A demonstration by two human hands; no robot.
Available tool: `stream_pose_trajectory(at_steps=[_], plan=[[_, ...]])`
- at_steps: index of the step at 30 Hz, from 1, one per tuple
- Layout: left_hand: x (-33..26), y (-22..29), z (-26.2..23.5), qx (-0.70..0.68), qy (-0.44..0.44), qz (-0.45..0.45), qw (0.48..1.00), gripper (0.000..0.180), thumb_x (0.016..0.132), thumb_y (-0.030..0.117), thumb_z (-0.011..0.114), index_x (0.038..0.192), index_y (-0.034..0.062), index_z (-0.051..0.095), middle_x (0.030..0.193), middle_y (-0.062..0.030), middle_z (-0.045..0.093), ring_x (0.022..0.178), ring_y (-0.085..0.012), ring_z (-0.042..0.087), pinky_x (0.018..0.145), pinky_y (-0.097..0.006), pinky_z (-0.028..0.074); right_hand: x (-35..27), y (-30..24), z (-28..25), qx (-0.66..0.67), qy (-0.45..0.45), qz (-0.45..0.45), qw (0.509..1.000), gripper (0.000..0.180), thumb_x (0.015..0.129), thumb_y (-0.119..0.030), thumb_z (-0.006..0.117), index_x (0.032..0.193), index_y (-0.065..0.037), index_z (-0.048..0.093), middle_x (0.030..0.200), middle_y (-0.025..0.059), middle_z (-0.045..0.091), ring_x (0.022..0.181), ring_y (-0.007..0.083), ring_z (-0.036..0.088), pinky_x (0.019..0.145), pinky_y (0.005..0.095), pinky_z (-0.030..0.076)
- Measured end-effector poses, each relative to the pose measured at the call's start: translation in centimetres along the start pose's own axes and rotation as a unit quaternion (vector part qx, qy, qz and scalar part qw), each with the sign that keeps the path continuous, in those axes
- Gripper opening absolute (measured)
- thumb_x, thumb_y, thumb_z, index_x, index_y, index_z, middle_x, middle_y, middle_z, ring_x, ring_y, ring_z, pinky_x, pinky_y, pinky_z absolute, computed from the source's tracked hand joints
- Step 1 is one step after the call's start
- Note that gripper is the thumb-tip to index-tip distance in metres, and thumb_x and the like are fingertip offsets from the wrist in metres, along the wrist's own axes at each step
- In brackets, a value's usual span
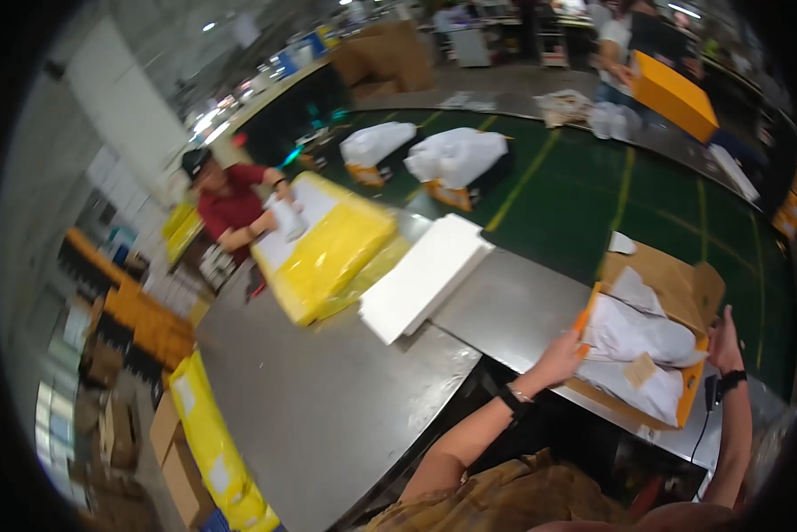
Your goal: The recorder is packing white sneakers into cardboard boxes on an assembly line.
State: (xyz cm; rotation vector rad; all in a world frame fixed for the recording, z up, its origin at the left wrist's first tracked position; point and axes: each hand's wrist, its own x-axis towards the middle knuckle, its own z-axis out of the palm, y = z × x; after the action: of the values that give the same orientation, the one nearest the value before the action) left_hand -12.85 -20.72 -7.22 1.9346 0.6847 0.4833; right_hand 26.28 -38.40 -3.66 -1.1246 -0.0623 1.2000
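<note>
An orange box [685, 399] with its brown-lined lid [660, 277] raised lies in front of me at the right. White paper-wrapped contents [633, 330] fill it, with a small tan square [639, 371] on top. My left hand [558, 357] is closed on the box's left edge, a dark band round the wrist. At the box's right side, my right hand [725, 344] holds its wall; part of that hand's grip is hidden. Left of the box, a thick white stack [429, 275], seemingly paper, lies across the metal table [345, 417].
A green conveyor belt [549, 191] carries two white-wrapped bundles [459, 158] in orange boxes. Across the table, a person in red [231, 204] handles white paper beside a yellow-wrapped pack [336, 244]. Another person at the far right holds an orange box [673, 96]. A cable [703, 434] hangs near my right forearm.
</note>
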Motion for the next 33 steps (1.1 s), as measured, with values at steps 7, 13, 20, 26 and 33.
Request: stream_pose_trajectory(at_steps=[7,13,20,26,33], plan=[[0.6,0.1,0.9,-0.033,0.093,0.041,0.994,0.031,0.092,0.014,0.056,0.114,-0.0055,0.046,0.098,-0.0308,0.059,0.093,-0.046,0.058,0.079,-0.048,0.046,-2.8,-3.2,7.1,0.083,-0.009,-0.083,0.993,0.082,0.089,-0.064,0.053,0.146,-0.01,0.031,0.118,0.0088,0.06,0.095,0.0198,0.061,0.077,0.0291,0.051],[0.5,4.8,-0.2,-0.04,0.07,0.027,0.996,0.077,0.093,0.028,0.059,0.148,-0.0034,0.016,0.112,-0.0325,0.056,0.105,-0.0408,0.057,0.09,-0.041,0.045,-7.6,-5.1,5.8,-0.063,-0.04,-0.295,0.953,0.071,0.097,-0.051,0.049,0.147,-0.004,0.032,0.141,0.0066,0.044,0.131,0.0172,0.041,0.107,0.0333,0.036],[1.6,10.9,-3.5,0.002,0.187,0.123,0.975,0.078,0.088,0.04,0.065,0.143,-0.003,0.029,0.098,-0.0269,0.063,0.088,-0.0404,0.064,0.074,-0.045,0.05,-8.8,1.4,-2.1,-0.599,0.179,-0.469,0.624,0.065,0.086,-0.008,0.06,0.146,-0.01,0.037,0.113,0.015,0.059,0.107,0.027,0.054,0.098,0.034,0.04],[3.1,14.1,-3.7,0.176,0.112,0.061,0.976,0.033,0.088,0.023,0.057,0.105,-0.0048,0.055,0.076,-0.0249,0.065,0.072,-0.0433,0.063,0.064,-0.053,0.049,-11.6,-1.0,-6.1,-0.821,0.054,-0.369,0.431,0.028,0.086,-0.011,0.051,0.109,-0.001,0.064,0.121,0.0198,0.057,0.113,0.04,0.052,0.098,0.0411,0.043],[0.2,8.3,-4.8,0.208,0.197,0.086,0.954,0.027,0.084,0.013,0.052,0.107,0.0002,0.06,0.076,-0.024,0.064,0.067,-0.0454,0.06,0.06,-0.05,0.049,-12.7,4.6,2.1,-0.754,0.107,-0.468,0.449,0.052,0.084,-0.003,0.056,0.135,0.001,0.046,0.137,0.0212,0.046,0.128,0.0347,0.045,0.109,0.0379,0.035]])
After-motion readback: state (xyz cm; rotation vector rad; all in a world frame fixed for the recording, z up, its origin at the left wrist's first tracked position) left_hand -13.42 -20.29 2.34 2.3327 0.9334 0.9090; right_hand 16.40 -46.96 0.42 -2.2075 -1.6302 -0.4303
